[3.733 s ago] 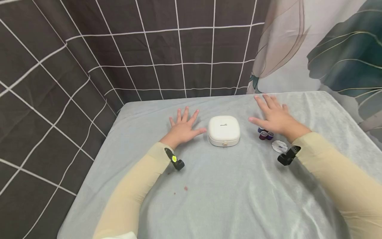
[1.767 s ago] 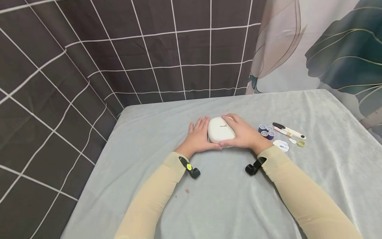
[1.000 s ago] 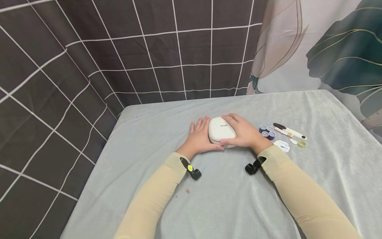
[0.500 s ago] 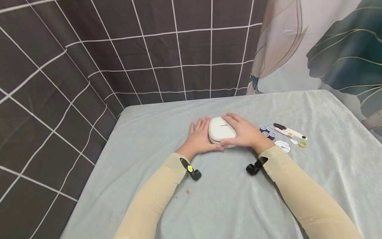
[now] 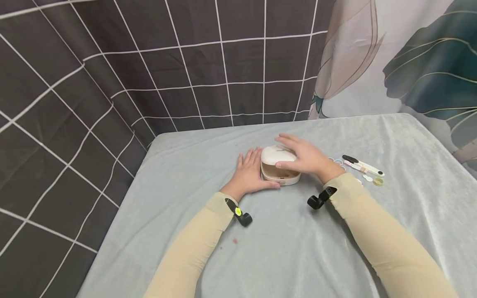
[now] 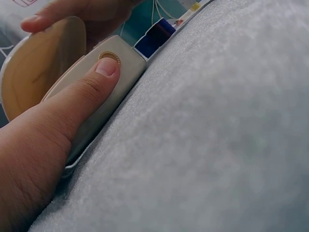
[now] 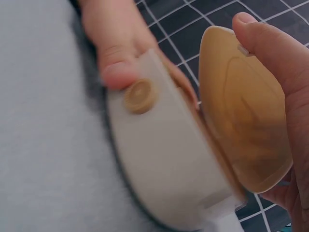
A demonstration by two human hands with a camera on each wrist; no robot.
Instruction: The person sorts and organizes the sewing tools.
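A small white rounded box (image 5: 289, 181) stands on the cloth-covered table, its lid (image 5: 273, 154) tilted up. Tan lining shows inside the raised lid (image 7: 236, 111). My left hand (image 5: 247, 176) holds the base, fingers along its left side and thumb at the front. In the left wrist view that thumb lies on the round gold button (image 6: 110, 56) of the base. My right hand (image 5: 307, 157) grips the lid, thumb at its front edge and fingers over its far side. The box's contents cannot be seen.
Right of the box lie thread spools (image 5: 338, 162), partly hidden by the right hand, a black-and-white slim tool (image 5: 365, 166), a small white piece (image 5: 367, 178) and a yellowish ring (image 5: 378, 181). A dark checked curtain (image 5: 208, 70) hangs behind the grey cloth (image 5: 290, 248).
Both hands came in from apart to the box. In the last half second the right hand lifted the lid's front edge; the left hand stayed on the base.
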